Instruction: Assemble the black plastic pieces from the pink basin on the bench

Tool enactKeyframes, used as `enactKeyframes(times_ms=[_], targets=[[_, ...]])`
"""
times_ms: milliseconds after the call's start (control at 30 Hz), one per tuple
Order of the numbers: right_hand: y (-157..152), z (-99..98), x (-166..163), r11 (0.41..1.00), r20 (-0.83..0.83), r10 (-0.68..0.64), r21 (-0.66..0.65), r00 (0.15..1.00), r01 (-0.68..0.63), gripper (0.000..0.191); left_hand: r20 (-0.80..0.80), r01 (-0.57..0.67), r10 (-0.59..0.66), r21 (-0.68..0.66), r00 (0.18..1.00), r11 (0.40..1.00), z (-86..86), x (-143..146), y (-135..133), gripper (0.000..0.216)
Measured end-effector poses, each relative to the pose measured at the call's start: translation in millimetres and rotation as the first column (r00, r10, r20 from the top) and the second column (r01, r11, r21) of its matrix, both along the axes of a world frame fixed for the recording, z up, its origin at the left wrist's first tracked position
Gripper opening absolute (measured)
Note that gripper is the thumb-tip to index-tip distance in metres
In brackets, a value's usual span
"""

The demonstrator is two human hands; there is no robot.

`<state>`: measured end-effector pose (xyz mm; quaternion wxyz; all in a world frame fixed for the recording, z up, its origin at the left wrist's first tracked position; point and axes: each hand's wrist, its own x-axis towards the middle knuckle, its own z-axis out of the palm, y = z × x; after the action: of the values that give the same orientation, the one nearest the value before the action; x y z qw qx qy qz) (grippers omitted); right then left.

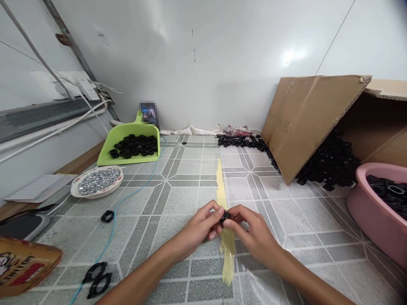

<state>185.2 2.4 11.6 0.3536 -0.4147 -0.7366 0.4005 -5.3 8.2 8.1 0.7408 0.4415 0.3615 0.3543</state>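
Both my hands meet low over the patterned tile surface (pixel 178 182), pinching one small black plastic ring part (pixel 224 217) between their fingertips. My left hand (pixel 201 225) has its fingers curled, thumb and forefinger closed on the part's left side. Pressing on the same part from the right is my right hand (pixel 251 231), its fingers bent. Most of the part is hidden by my fingers. A strip of yellowish tape (pixel 227 254) runs along the tiles under my hands.
A green dustpan (pixel 127 134) holds black parts. A white plate (pixel 79 188) holds small metal pieces. A tipped cardboard box (pixel 305 118) spills black parts (pixel 330 163); more fill a pink basin (pixel 369 212). Loose black rings (pixel 97 278) and a blue cable (pixel 121 207) lie at left.
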Motion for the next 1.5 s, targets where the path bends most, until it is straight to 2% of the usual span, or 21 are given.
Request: enactKeyframes(times_ms=[67, 167, 300, 400, 500, 667, 900, 967, 1067, 1200, 1300, 1400, 1500], targets=[[0, -3.3, -2, 0.999, -0.028, -0.013, 0.049, 1.0, 0.015, 0.008, 0.009, -0.014, 0.014, -0.012, 1.0, 1.0, 1.3, 0, 0, 0.038], [1, -10.9, -2, 0.986, -0.068, -0.004, 0.168, 0.998, 0.016, 0.021, 0.013, -0.038, 0.038, -0.034, 0.999, 0.999, 2.8, 1, 0, 0.039], [3, -16.6, 0, 0.937, -0.067, 0.051, 0.35, 0.996, -0.024, 0.032, 0.044, -0.035, 0.039, -0.09, 0.998, 0.995, 5.7, 0, 1, 0.038], [4, -16.9, 0, 0.903, -0.043, 0.069, 0.426, 0.997, -0.044, 0.034, 0.068, -0.004, 0.013, -0.138, 0.998, 0.99, 7.2, -1, 2, 0.037], [4, -17.6, 0, 0.88, 0.003, 0.05, 0.473, 0.999, -0.046, 0.033, 0.067, 0.006, 0.003, -0.127, 0.998, 0.992, 5.6, -3, 2, 0.036], [4, -21.0, 1, 0.895, 0.063, -0.011, 0.446, 0.998, -0.019, 0.027, 0.034, 0.008, -0.006, -0.046, 0.999, 0.999, 2.0, -3, 1, 0.036], [6, -11.4, 2, 0.825, 0.235, -0.076, 0.561, 0.969, -0.071, 0.02, -0.007, 0.016, -0.015, 0.042, 1.0, 0.999, 0.3, -1, -1, 0.037], [6, -6.9, 3, 0.84, 0.288, -0.082, 0.536, 0.954, -0.09, 0.022, -0.026, 0.026, -0.024, 0.078, 0.999, 0.997, -0.1, -1, -1, 0.037], [3, -2.8, 4, 0.906, 0.303, -0.051, 0.414, 0.952, -0.083, 0.02, -0.049, 0.051, -0.046, 0.116, 0.998, 0.992, 0.4, -1, 0, 0.036], [0, -1.2, 3, 0.984, 0.151, 0.004, 0.177, 0.989, -0.031, 0.011, -0.056, 0.041, -0.034, 0.131, 0.998, 0.991, -0.1, 0, 0, 0.035], [0, 0.8, -2, 1.0, -0.021, -0.005, 0.0, 1.0, 0.005, 0.011, -0.068, -0.01, 0.02, 0.139, 0.997, 0.99, -2.3, 2, -1, 0.033], [2, 4.4, -4, 0.988, -0.163, -0.017, -0.156, 0.986, -0.009, 0.014, -0.094, -0.037, 0.053, 0.157, 0.994, 0.987, -4.2, 3, -2, 0.034], [3, 5.7, -3, 0.989, -0.175, 0.001, -0.145, 0.985, -0.026, 0.012, -0.103, -0.044, 0.06, 0.152, 0.993, 0.987, -4.7, 4, -2, 0.037]])
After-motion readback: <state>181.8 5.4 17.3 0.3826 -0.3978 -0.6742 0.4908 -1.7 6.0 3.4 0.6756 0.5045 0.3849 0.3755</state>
